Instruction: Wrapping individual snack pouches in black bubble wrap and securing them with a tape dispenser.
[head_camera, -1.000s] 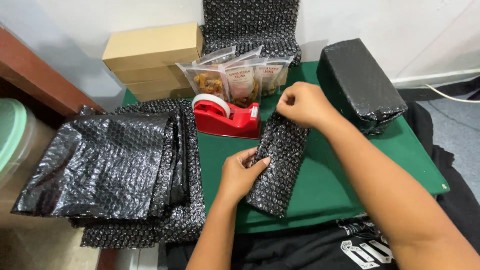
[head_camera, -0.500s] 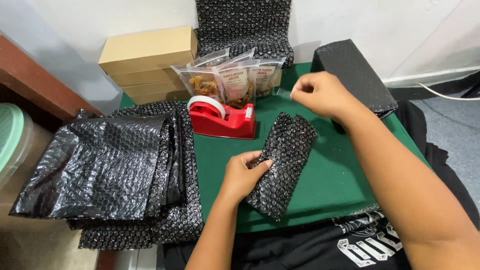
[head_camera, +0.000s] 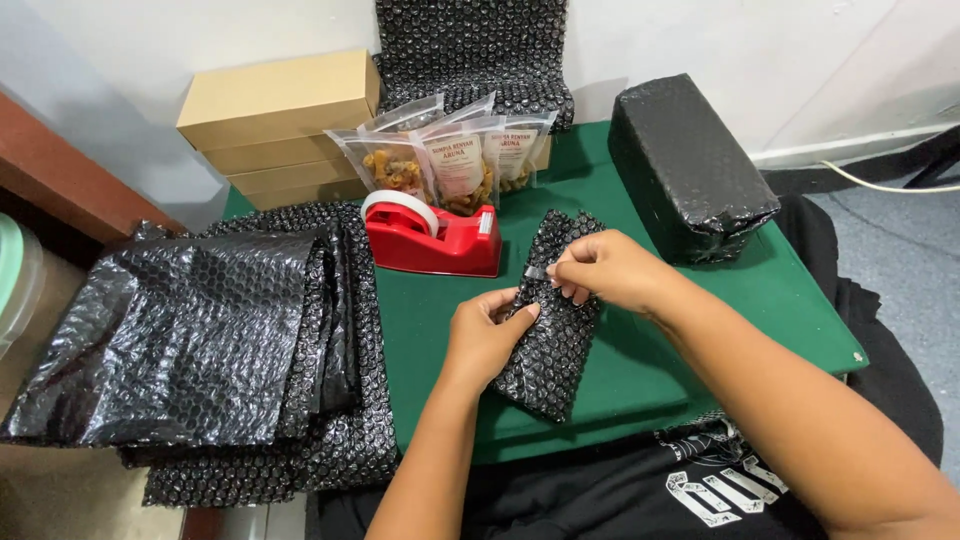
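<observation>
A small packet wrapped in black bubble wrap (head_camera: 552, 340) lies on the green table (head_camera: 670, 350). My left hand (head_camera: 487, 330) presses on its left side, fingers resting on the wrap. My right hand (head_camera: 603, 268) pinches a short strip of clear tape (head_camera: 537, 273) against the upper part of the packet. A red tape dispenser (head_camera: 432, 238) with a white roll stands just to the upper left of the packet.
A pile of black bubble-wrap sheets (head_camera: 210, 340) lies at the left. Tan cardboard boxes (head_camera: 275, 120) are stacked at the back, with clear snack pouches (head_camera: 450, 160) in front. A large black-wrapped parcel (head_camera: 685, 165) sits at the right. More bubble wrap (head_camera: 470, 45) leans on the wall.
My right hand went up toward the dispenser, then came back down to the packet with a strip of tape. My left hand stayed on the packet.
</observation>
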